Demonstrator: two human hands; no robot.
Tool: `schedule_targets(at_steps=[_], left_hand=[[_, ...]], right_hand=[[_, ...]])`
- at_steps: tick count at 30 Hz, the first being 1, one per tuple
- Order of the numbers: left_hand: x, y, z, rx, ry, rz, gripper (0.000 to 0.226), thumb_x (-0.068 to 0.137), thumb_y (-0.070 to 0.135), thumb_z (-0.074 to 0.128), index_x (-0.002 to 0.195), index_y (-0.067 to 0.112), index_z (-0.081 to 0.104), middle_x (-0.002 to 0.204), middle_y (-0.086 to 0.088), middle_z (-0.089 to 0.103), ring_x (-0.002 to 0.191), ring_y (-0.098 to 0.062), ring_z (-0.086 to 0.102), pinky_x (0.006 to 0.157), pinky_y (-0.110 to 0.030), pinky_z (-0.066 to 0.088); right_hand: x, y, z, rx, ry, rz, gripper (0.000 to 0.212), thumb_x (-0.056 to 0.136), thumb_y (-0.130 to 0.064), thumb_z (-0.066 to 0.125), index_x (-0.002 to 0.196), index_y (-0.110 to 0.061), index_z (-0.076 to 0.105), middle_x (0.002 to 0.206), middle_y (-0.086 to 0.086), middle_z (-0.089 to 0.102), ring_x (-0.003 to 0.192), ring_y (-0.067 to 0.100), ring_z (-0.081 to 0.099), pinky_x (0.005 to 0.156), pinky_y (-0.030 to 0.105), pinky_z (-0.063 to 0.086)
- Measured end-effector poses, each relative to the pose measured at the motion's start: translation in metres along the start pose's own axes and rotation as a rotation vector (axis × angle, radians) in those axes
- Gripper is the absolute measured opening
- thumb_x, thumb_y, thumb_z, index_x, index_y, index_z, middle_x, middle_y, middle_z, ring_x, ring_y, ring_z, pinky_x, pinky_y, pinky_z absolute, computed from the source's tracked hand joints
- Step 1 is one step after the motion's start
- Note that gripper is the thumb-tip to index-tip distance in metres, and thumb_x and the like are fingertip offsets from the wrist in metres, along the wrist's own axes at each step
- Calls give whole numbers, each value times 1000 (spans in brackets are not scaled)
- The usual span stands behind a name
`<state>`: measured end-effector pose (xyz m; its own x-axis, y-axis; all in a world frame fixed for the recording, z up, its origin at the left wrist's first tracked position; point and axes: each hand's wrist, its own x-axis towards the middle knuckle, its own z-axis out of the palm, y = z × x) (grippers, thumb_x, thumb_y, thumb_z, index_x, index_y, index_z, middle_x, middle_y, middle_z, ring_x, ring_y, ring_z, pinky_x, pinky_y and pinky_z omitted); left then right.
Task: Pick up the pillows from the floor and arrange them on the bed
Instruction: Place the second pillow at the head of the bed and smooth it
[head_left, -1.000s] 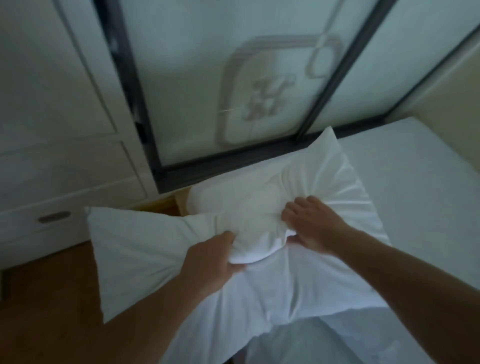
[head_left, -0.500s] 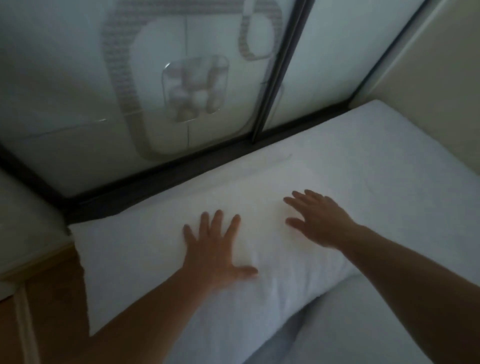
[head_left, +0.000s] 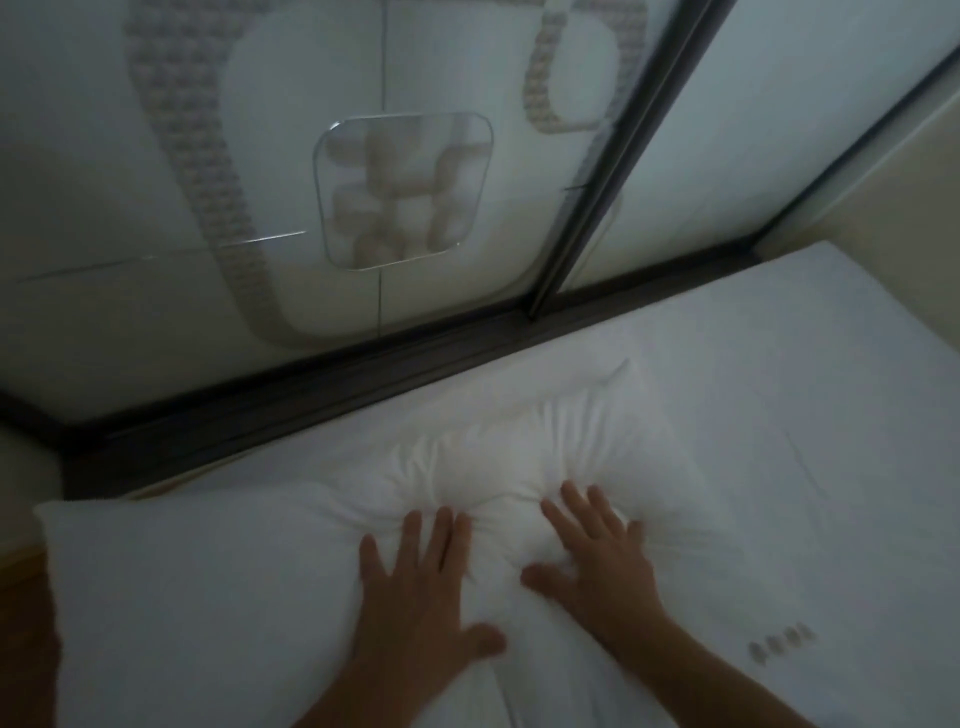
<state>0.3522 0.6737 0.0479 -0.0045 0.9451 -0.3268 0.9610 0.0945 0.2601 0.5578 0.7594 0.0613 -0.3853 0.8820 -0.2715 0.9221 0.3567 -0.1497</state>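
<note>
A soft white fabric pillow (head_left: 218, 587) is lying on the white-sheeted bed (head_left: 831, 415), its far edge running beside the dark metal frame (head_left: 322, 395) of a frosted glass partition (head_left: 156, 182). The left hand (head_left: 415, 592) and right hand (head_left: 597, 561) are pressing flat into it side by side, fingers spread, gripping nothing, the fabric wrinkling around the fingertips (head_left: 447, 519).

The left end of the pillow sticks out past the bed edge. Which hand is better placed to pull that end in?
Probably the left hand: it lies flat on the pillow nearer that end. The right hand presses further toward the bed.
</note>
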Motion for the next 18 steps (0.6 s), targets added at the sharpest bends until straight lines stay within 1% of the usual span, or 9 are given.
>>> schedule_targets(at_steps=[1,3,5,8,11,13,15,16,18], left_hand=[[4,2,2,8,8,-10,109,64,83,37,146,26,-7,159,1,3,144,-27,0,104,-67,0],[6,10,-2,38,15,12,96,68,72,55,144,21,27,151,-3,34,137,-30,30,100,-72,20],[7,21,-1,83,146,36,76,62,58,74,124,16,59,125,-7,63,115,-30,58,83,-71,41],[3,30,-7,142,209,13,54,67,46,74,112,16,68,112,-7,71,100,-27,66,74,-68,48],[-8,38,-17,119,171,-10,60,59,26,86,114,16,66,114,-7,70,102,-29,66,74,-67,48],[-17,44,-25,134,152,-12,59,58,23,87,114,16,67,114,-7,69,102,-29,66,74,-67,48],[-24,43,-25,163,211,12,45,72,32,72,114,17,66,116,-6,69,102,-28,66,75,-66,48],[-27,39,-22,167,232,27,42,82,39,55,116,18,65,117,-6,68,103,-28,65,77,-65,48],[-28,33,-17,122,149,26,58,93,50,17,121,20,58,120,-6,66,105,-27,65,80,-64,46]], right_hand=[[2,-2,8,11,75,-25,74,72,-75,47,135,-39,41,152,-6,28,141,25,19,102,62,24],[1,-2,21,9,191,-68,56,77,-59,56,125,-30,56,141,0,48,133,31,38,93,65,34],[-1,1,26,49,256,-75,42,79,-40,65,118,-26,60,134,2,56,128,34,44,91,66,36],[-5,3,22,159,282,-110,39,73,-17,71,111,-23,63,126,3,62,122,35,50,90,65,39],[-11,7,12,182,280,-131,43,69,-4,71,107,-21,65,122,3,64,120,35,52,91,62,41],[-15,10,5,217,294,-123,38,70,-1,70,105,-18,67,121,4,65,119,36,53,93,63,40],[-19,9,-2,215,345,-123,35,67,1,73,98,-16,70,114,5,69,112,35,59,90,63,43],[-20,8,-4,195,370,-135,36,63,1,78,94,-16,71,108,5,71,106,33,63,86,61,47],[-24,5,-10,165,376,-130,40,54,-4,85,89,-19,72,96,1,74,92,28,68,74,51,55]])
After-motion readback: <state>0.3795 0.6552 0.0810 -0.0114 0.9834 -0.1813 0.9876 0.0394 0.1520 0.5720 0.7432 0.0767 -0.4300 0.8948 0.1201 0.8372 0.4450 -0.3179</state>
